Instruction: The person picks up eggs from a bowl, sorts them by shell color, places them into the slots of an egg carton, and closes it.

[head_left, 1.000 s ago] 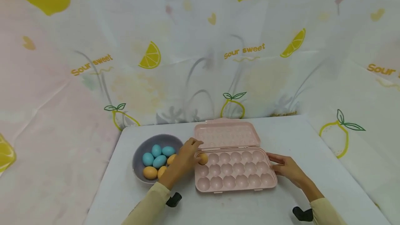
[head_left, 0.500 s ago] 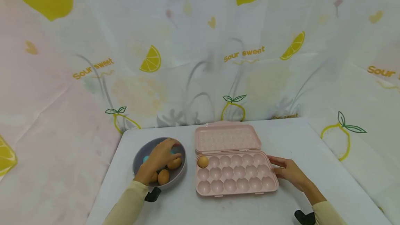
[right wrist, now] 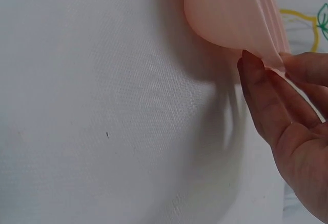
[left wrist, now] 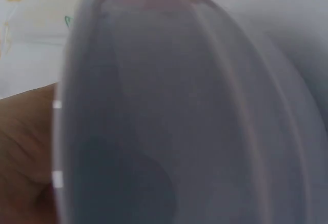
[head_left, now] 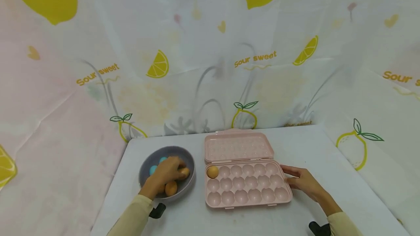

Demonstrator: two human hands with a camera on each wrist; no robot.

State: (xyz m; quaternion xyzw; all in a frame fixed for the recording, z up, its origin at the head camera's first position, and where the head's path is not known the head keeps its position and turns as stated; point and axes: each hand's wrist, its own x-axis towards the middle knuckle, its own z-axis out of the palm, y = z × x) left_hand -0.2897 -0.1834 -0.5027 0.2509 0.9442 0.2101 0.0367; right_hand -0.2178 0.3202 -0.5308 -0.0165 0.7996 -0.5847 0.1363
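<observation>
In the head view my left hand [head_left: 168, 172] reaches into a grey bowl [head_left: 144, 183] of eggs, its thumb and fingers curled round a brown egg [head_left: 185, 172] at the right side. A second brown egg [head_left: 171, 188] lies in front of the hand, and blue eggs [head_left: 153, 170] show behind it. The left wrist view is mostly the bowl's outer wall [left wrist: 169, 90], which hides the fingertips. My right hand [head_left: 306, 183] pinches the right rim of an opened pink egg box [head_left: 249, 188], thumb above and fingers below in the right wrist view. One brown egg [head_left: 213, 172] sits in its back left cup.
The box's lid [head_left: 238, 146] lies folded back toward the wall. A white table [head_left: 197, 221] carries everything, and a lemon-printed cloth [head_left: 197, 46] hangs behind and at the sides. Dark straps [head_left: 157, 210] are at both wrists.
My left hand has moved left from the box's back left cup into the bowl, leaving one brown egg in that cup, and now grips another. The right hand keeps its place.
</observation>
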